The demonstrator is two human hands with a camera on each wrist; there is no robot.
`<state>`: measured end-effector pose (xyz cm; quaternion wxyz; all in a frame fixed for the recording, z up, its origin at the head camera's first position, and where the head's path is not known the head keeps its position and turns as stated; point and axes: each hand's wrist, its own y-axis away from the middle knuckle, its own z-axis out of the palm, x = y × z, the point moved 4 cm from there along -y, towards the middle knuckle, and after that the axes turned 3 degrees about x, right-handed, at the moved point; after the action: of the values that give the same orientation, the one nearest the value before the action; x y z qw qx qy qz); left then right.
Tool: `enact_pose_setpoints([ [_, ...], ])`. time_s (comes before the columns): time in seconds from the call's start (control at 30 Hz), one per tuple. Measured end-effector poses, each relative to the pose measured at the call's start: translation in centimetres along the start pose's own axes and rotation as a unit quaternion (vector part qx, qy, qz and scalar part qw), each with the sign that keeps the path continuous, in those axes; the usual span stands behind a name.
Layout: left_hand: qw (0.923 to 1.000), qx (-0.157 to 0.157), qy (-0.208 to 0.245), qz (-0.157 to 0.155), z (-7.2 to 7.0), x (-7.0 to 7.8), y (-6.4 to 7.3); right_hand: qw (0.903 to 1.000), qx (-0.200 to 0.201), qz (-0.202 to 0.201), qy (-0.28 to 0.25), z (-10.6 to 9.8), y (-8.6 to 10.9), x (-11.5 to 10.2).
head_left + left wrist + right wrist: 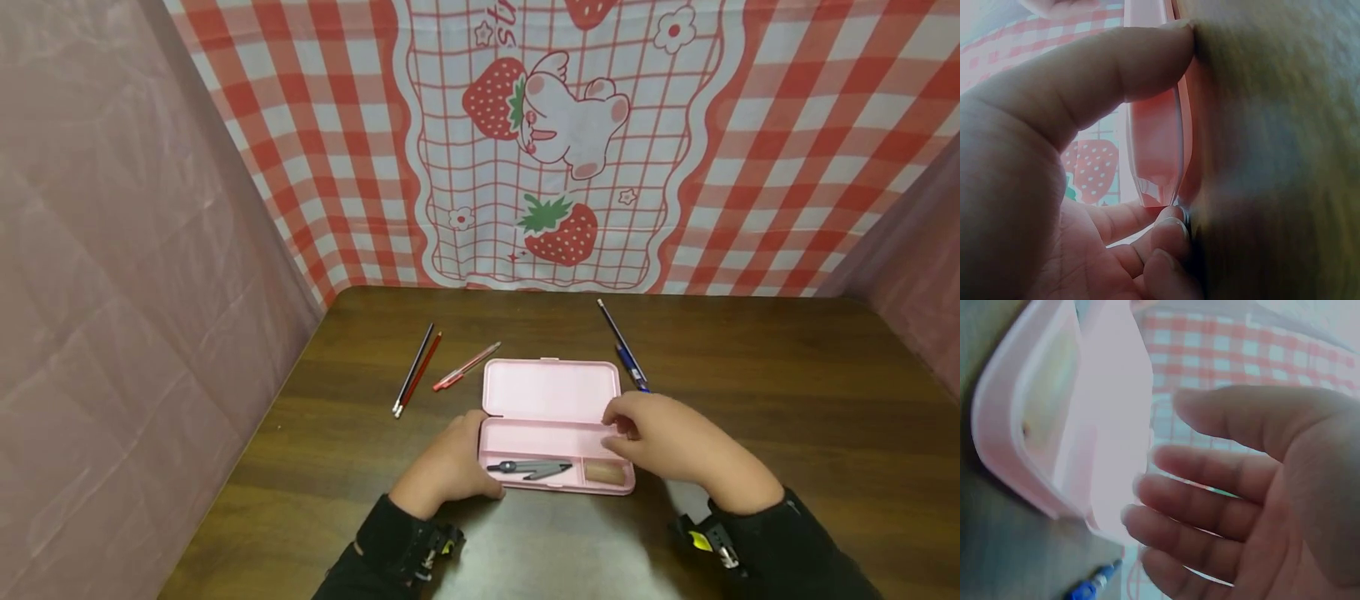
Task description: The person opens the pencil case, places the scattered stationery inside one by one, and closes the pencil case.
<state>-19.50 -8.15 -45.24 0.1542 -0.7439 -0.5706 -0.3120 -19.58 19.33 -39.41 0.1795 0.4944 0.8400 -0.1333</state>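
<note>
A pink pencil case (540, 437) lies on the table with its lid (551, 390) folded back. In its front compartment is a grey drawing compass (519, 467); a tan rectangular block (604, 473) sits in the small compartment at the right. My left hand (450, 464) holds the case's left end, thumb along the front side and fingers bent round the far side. Over the right end hovers my right hand (660, 433), its fingers loosely bent and apart. The right wrist view shows nothing between its thumb and fingers (1204, 503).
Left of the case lie a dark pencil (413, 367), a red pencil (422, 371) and a pinkish-red pen (467, 367). Behind its right side are another dark pencil (612, 322) and a blue pen (632, 367). A checked cloth (360, 167) hangs behind the table (337, 467).
</note>
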Motion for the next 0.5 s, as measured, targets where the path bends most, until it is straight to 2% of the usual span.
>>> enact_pose_setpoints([
  [0.07, 1.0000, 0.000, -0.002, -0.001, 0.0, 0.0, 0.0, 0.9995, 0.030, 0.012, 0.004, -0.8, 0.0, 0.7],
  [0.17, 1.0000, 0.000, -0.001, -0.001, 0.0, 0.0, 0.0, 0.9972, 0.054, 0.051, 0.004, -1.8, 0.2, 2.0],
  [0.33, 1.0000, 0.003, 0.001, 0.004, 0.0, 0.0, -0.1, 0.9924, 0.050, 0.112, -0.013, -2.2, 0.2, 4.2],
  [0.5, 1.0000, 0.002, -0.003, 0.004, 0.0, 0.1, -0.1, 0.9901, 0.051, 0.131, -0.011, -1.6, -0.1, 5.8],
])
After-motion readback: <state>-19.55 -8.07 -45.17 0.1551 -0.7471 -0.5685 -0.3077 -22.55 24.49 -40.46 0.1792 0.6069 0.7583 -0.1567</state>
